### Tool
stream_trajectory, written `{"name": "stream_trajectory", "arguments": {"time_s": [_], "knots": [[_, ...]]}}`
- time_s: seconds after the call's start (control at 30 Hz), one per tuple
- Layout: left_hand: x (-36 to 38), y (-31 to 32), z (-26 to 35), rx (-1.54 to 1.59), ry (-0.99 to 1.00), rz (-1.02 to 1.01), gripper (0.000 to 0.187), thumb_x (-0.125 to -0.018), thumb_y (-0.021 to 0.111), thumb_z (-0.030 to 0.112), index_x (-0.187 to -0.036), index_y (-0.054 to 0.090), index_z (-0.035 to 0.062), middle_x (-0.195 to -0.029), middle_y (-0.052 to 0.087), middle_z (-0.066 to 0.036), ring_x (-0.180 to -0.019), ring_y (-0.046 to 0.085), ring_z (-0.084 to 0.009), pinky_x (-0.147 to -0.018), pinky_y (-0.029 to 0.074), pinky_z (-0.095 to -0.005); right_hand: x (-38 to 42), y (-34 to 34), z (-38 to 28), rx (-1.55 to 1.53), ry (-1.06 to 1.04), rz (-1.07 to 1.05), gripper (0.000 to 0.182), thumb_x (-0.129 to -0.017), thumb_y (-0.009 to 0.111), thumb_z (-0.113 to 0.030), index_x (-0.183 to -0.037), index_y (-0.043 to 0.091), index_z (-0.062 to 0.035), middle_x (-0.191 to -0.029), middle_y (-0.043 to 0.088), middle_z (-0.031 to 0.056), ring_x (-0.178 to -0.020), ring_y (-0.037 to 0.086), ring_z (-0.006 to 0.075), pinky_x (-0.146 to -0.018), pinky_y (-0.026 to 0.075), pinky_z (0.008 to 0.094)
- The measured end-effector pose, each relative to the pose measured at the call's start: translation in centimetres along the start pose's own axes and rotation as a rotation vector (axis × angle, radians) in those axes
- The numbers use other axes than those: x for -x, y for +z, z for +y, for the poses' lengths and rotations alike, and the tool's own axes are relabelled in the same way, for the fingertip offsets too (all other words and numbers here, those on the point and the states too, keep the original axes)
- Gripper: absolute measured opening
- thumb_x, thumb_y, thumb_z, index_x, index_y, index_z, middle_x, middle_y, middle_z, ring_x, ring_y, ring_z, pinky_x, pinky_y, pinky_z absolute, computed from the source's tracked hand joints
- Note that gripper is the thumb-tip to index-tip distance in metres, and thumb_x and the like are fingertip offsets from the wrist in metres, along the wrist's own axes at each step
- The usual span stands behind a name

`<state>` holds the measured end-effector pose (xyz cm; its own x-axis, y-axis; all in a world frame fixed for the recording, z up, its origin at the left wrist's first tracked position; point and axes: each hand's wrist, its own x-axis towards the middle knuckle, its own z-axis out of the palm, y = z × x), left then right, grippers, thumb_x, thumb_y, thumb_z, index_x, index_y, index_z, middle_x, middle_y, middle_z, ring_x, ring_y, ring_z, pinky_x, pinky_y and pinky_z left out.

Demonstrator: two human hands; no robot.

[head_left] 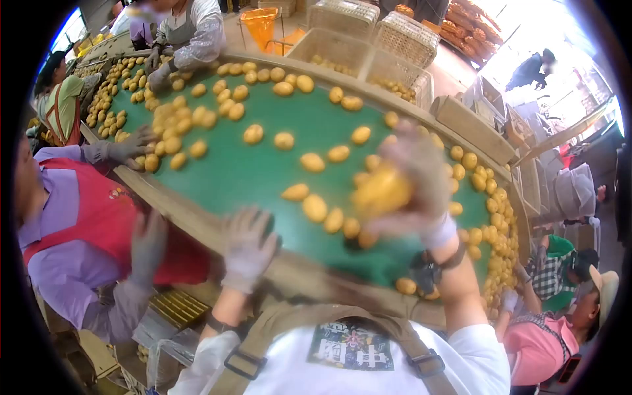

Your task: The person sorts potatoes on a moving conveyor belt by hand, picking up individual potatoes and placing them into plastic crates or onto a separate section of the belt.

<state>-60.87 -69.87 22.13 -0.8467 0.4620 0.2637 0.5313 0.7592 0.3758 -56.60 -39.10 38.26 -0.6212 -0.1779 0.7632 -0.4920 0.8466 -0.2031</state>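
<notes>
Dozens of yellow fruits (315,161) are spread over a big green sorting worktop (263,174), loose in the middle and packed thick along the far-left and right edges. From the head view, the person's right hand (411,181), in a pale glove, is lifted above the worktop with the fingers (395,227) curled around one yellow fruit (382,191). It's blurry, but the fruit is clearly gripped and held up off the green surface, over the near-right part of it. The left hand (247,247), also gloved, sits at the near rim of the worktop with fingers spread and nothing in it, palm down and touching or just over the edge, can't quite tell which. A few loose fruits lie between the two hands, just beyond the left one.

Around the worktop there are other workers: one in a red apron (112,217) close on the left with a grey-gloved hand (128,148) resting by a cluster of fruit, another in grey sleeves (197,36) at the far side, and a person in a pink top (543,342) on the lower right. Woven crates (408,36) stand behind the far rim.
</notes>
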Motion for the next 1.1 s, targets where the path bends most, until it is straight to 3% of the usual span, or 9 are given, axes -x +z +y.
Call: {"name": "stream_trajectory", "arguments": {"time_s": [0.07, 0.23, 0.3, 0.37, 0.53, 0.57, 0.67, 0.8, 1.1], "knots": [[-0.5, -0.5, -0.4, -0.052, 0.042, -0.136, 0.047, -0.086, 0.069, 0.032, -0.127, 0.066, 0.0102, -0.132, 0.062, -0.013, -0.129, 0.052, -0.0358, -0.114, 0.031, -0.0554, -4.8, 2.2, 2.2, 0.191, 0.16, 0.288, 0.071, -0.075, 0.085, -0.036, -0.134, 0.059, -0.0047, -0.128, 0.064, 0.0189, -0.11, 0.062, 0.0403, -0.1, 0.048, 0.0487], [-0.8, -1.6, -2.6, -0.04, 0.095, -0.06, 0.045, -0.086, 0.069, 0.033, -0.124, 0.067, 0.0112, -0.129, 0.063, -0.012, -0.125, 0.056, -0.034, -0.113, 0.034, -0.0541, -4.2, 7.0, 7.1, -0.049, 0.459, -0.213, 0.06, -0.089, 0.071, -0.034, -0.142, 0.054, -0.0109, -0.148, 0.049, 0.0218, -0.14, 0.042, 0.0419, -0.12, 0.026, 0.0558], [-0.8, -1.8, -3.1, -0.024, 0.091, -0.059, 0.043, -0.086, 0.069, 0.033, -0.123, 0.068, 0.0113, -0.128, 0.064, -0.012, -0.124, 0.056, -0.0334, -0.112, 0.034, -0.0538, 2.5, 10.2, 5.9, 0.039, 0.284, -0.558, 0.06, -0.091, 0.066, -0.042, -0.142, 0.054, -0.0133, -0.151, 0.045, 0.0213, -0.145, 0.034, 0.0426, -0.121, 0.02, 0.0576], [-1.4, -2.3, -3.5, -0.01, 0.083, -0.087, 0.042, -0.085, 0.07, 0.033, -0.122, 0.068, 0.0115, -0.127, 0.065, -0.012, -0.123, 0.057, -0.0328, -0.112, 0.035, -0.0535, 6.6, 10.4, 5.3, 0.173, 0.056, -0.786, 0.058, -0.091, 0.063, -0.045, -0.14, 0.056, -0.0156, -0.149, 0.048, 0.0202, -0.141, 0.04, 0.0415, -0.119, 0.024, 0.0575], [-2.6, -2.9, -5.7, 0.007, 0.067, -0.108, 0.039, -0.085, 0.07, 0.034, -0.118, 0.071, 0.0122, -0.12, 0.069, -0.01, -0.118, 0.06, -0.031, -0.111, 0.035, -0.0524, 9.1, 11.2, 16.3, 0.652, 0.248, -0.828, 0.029, -0.086, 0.065, -0.025, -0.113, 0.069, -0.0162, -0.122, 0.061, 0.015, -0.112, 0.058, 0.0338, -0.095, 0.047, 0.0522], [-3.0, -3.1, -6.2, -0.002, 0.062, -0.115, 0.039, -0.085, 0.07, 0.034, -0.117, 0.071, 0.0124, -0.118, 0.069, -0.01, -0.117, 0.06, -0.0307, -0.11, 0.036, -0.0523, 10.1, 11.1, 19.6, 0.707, -0.023, -0.576, 0.025, -0.09, 0.064, -0.021, -0.114, 0.067, -0.0151, -0.119, 0.064, 0.0096, -0.112, 0.058, 0.0326, -0.094, 0.045, 0.0564], [-3.3, -3.6, -7.8, 0.007, 0.071, -0.096, 0.037, -0.084, 0.07, 0.033, -0.115, 0.071, 0.013, -0.115, 0.07, -0.009, -0.112, 0.062, -0.0301, -0.109, 0.037, -0.0526, 4.8, 14.7, 24.8, 0.529, 0.627, -0.569, 0.034, -0.094, 0.059, -0.027, -0.126, 0.065, -0.017, -0.125, 0.063, 0.0154, -0.119, 0.058, 0.0356, -0.098, 0.046, 0.0492], [-4.4, -4.8, -9.8, 0.01, 0.047, -0.122, 0.035, -0.083, 0.07, 0.033, -0.112, 0.072, 0.0132, -0.113, 0.07, -0.009, -0.107, 0.063, -0.0297, -0.107, 0.038, -0.0527, -1.0, 18.3, 22.0, 0.474, 0.998, -0.657, 0.042, -0.095, 0.054, -0.033, -0.134, 0.061, -0.0193, -0.13, 0.06, 0.0209, -0.123, 0.057, 0.0408, -0.1, 0.047, 0.0464], [-5.7, -6.5, -14.3, 0.054, 0.053, -0.104, 0.032, -0.085, 0.068, 0.028, -0.113, 0.072, 0.0125, -0.112, 0.071, -0.009, -0.109, 0.063, -0.0287, -0.111, 0.036, -0.0502, 3.8, 15.0, 8.1, 0.108, 0.728, -0.692, 0.043, -0.09, 0.062, -0.019, -0.133, 0.06, -0.0131, -0.126, 0.06, 0.0208, -0.109, 0.061, 0.0393, -0.095, 0.051, 0.0475]]}}
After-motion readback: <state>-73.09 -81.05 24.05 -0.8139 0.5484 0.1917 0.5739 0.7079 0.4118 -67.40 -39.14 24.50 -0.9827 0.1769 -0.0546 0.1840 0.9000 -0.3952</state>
